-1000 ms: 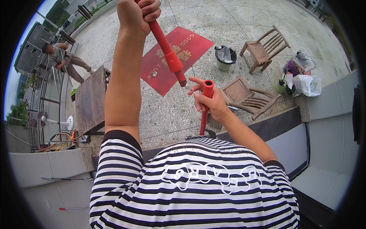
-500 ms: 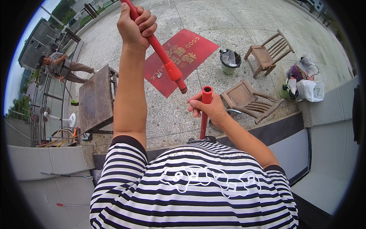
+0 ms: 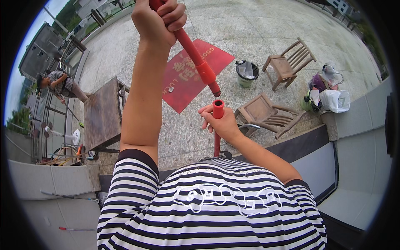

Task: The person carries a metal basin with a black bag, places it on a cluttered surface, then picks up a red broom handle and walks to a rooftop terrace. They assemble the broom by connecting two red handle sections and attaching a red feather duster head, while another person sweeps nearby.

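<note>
My left hand is closed around a red pole section, raised at the top of the view. The pole slants down to the right, with a thicker collar and a narrower tip at its lower end. Just below that tip is the open, hollow top of a red tube, standing roughly upright in front of my body. My right hand grips this tube near its top, thumb and fingers around it. A small gap separates the tip from the tube's mouth. The tube's lower end is hidden behind my shirt.
A red doormat lies on the speckled floor. To the right are a lined bin, two wooden chairs and several bags. A wooden table stands left, with a person beyond it and a white fan nearby.
My left hand has brought its pole section right and down, so its tip is closer to the tube's mouth. My right hand and the tube have shifted slightly left. The person has moved left.
</note>
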Available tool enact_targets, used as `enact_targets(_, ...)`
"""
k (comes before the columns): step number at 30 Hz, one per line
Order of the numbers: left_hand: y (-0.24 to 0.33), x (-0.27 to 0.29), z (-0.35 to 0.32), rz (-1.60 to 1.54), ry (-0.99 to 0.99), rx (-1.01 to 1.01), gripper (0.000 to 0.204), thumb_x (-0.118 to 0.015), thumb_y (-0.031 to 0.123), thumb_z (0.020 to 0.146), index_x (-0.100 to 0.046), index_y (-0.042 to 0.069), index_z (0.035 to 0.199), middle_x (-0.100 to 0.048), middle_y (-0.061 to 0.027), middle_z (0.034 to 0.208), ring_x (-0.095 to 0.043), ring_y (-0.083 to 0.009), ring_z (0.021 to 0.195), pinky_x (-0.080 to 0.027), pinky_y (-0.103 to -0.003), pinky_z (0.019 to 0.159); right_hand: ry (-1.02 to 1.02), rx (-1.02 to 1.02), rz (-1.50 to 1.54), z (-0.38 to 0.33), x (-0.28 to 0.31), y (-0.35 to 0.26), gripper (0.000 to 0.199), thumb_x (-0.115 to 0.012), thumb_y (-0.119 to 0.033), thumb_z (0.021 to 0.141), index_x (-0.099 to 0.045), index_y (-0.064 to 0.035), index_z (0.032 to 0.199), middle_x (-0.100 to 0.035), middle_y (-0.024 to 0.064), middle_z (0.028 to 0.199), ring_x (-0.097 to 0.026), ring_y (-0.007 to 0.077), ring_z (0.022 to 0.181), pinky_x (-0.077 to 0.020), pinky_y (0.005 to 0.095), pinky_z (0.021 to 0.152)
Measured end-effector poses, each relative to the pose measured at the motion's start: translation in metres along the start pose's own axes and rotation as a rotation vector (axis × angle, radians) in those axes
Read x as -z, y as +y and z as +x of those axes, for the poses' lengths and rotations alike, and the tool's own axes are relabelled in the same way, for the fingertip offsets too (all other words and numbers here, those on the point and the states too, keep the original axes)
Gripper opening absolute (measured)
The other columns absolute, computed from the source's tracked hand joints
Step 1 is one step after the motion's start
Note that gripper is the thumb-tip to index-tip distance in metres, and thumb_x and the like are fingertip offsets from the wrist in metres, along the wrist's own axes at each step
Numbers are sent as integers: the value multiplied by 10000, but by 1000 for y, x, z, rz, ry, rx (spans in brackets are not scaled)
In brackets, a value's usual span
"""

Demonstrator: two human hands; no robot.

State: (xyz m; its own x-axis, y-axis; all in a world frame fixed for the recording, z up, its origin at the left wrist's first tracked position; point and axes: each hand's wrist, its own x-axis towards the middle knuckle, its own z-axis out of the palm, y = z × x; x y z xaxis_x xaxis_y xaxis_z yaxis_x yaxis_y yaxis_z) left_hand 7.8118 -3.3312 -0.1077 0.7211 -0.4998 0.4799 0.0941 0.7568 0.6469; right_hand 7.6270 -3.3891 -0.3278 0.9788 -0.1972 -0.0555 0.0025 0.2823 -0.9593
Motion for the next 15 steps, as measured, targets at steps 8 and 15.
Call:
enact_targets(8, -8, -4, -18, 42, 103, 115, 485, -362, 548, 956, -429, 110, 760, -247, 47, 506, -211, -68, 376, -176, -216, 304, 56, -25, 7, -7, -13, -9, 199, -504, -4, 883, -583, 30, 1062, -633, 75, 794, -630, 107, 599, -471, 204, 451)
enact_targets(15, -5, 3, -23, 194, 85, 34, 461, -339, 490, 982, -427, 85, 781, -258, 45, 528, -209, -57, 403, -186, -205, 318, -29, -65, 27, -8, -15, -6, 150, -550, -68, 900, -597, 30, 1003, -661, 99, 802, -604, 103, 522, -437, 199, 431)
